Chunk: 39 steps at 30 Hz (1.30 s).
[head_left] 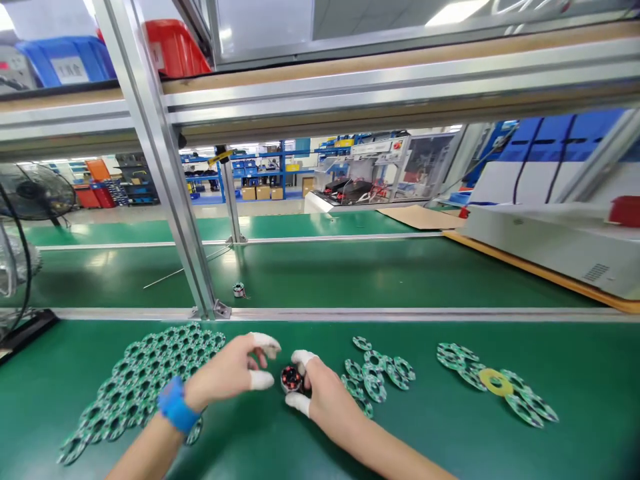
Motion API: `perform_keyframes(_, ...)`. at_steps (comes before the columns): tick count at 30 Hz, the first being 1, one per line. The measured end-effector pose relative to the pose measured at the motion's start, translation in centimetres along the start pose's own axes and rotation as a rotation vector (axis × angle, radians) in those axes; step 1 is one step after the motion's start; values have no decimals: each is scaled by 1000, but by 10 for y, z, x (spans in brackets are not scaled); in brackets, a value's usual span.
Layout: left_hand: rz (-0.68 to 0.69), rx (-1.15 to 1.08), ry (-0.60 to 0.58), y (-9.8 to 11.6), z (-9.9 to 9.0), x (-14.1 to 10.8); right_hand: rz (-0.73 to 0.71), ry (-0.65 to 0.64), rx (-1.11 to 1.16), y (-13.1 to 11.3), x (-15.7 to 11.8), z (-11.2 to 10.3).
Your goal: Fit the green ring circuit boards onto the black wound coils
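Between the thumb and fingers of my right hand (325, 393) is a small round motor part (291, 379), dark with red spots inside a metallic rim. White covers sit on the fingertips of both hands. My left hand (237, 370) is just left of the part, thumb and fingers apart and nothing between them; a blue band is around its wrist. A large sheet-like group of green ring-shaped boards (150, 373) spreads at the left, partly behind my left arm. Loose ring boards (374, 373) lie right of my right hand.
Farther right, more green rings (455, 357) lie around a yellow ring (496, 382). A small wound part (239, 290) stands beyond the metal rail (350, 314). An upright metal post (165, 180) rises at the left. A fan (35, 193) stands far left.
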<state>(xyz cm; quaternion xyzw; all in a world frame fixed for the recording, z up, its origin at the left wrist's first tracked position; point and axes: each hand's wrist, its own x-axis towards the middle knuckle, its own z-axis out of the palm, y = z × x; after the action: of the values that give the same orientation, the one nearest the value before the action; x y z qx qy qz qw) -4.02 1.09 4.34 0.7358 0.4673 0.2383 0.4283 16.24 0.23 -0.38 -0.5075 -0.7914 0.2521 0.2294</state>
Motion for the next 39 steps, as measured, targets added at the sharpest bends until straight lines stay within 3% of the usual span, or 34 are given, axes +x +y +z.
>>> perform_keyframes(3,29,56,20,-14,30,8,-72,6,-64,1,-2,-5)
perform_keyframes(7,149,112,97,-21,55,19,-331,64,-148,9,0,-9)
perform_keyframes(12,140,176,105,-21,55,19,-685,203,-341,14,-2,-7)
perform_keyframes(15,148,209,107,-22,54,19,-880,93,-486,7,-9,-4)
perform_keyframes(17,138,228,113,-23,55,18,-929,-8,-538,0,-13,-4)
perform_keyframes(19,128,228,123,-24,56,18,-900,-56,-518,-5,-12,-11)
perform_keyframes(21,124,202,131,-25,57,18,-722,-21,-475,-4,-5,-27)
perform_keyframes(22,119,181,131,-26,58,18,-555,18,-472,-1,1,-39)
perform_keyframes(24,96,138,131,-28,58,18,-39,108,-557,12,14,-65)
perform_keyframes(25,79,123,125,-29,58,17,199,74,-620,21,21,-77)
perform_keyframes(27,50,111,89,-30,55,16,340,50,-664,38,30,-96)
perform_keyframes(30,44,115,11,-29,42,12,340,-21,-653,53,35,-104)
perform_keyframes(33,38,120,117,-19,27,10,211,-57,-588,44,31,-95)
perform_keyframes(36,42,110,299,-2,22,10,-34,-101,-393,21,24,-80)
perform_keyframes(39,74,61,242,11,30,11,-337,-129,-76,4,16,-64)
